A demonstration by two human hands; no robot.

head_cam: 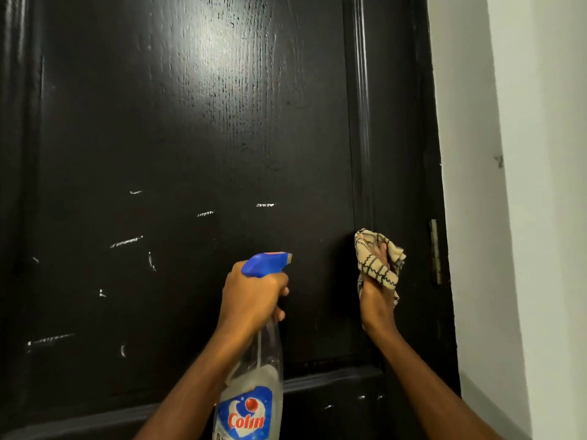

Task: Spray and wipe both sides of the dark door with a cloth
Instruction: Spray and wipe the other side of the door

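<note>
The dark door (190, 138) fills most of the head view, glossy black with several white scratch marks on its lower left panel. My left hand (252, 296) grips the neck of a clear spray bottle (254, 392) with a blue trigger head whose nozzle points at the door. My right hand (378, 300) grips a bunched beige checked cloth (378, 262) against the door's right stile, beside the panel moulding.
A metal hinge (435, 249) sits on the door's right edge, just right of the cloth. A white wall (508, 185) runs along the right side. A horizontal rail (317, 381) crosses the door below the hands.
</note>
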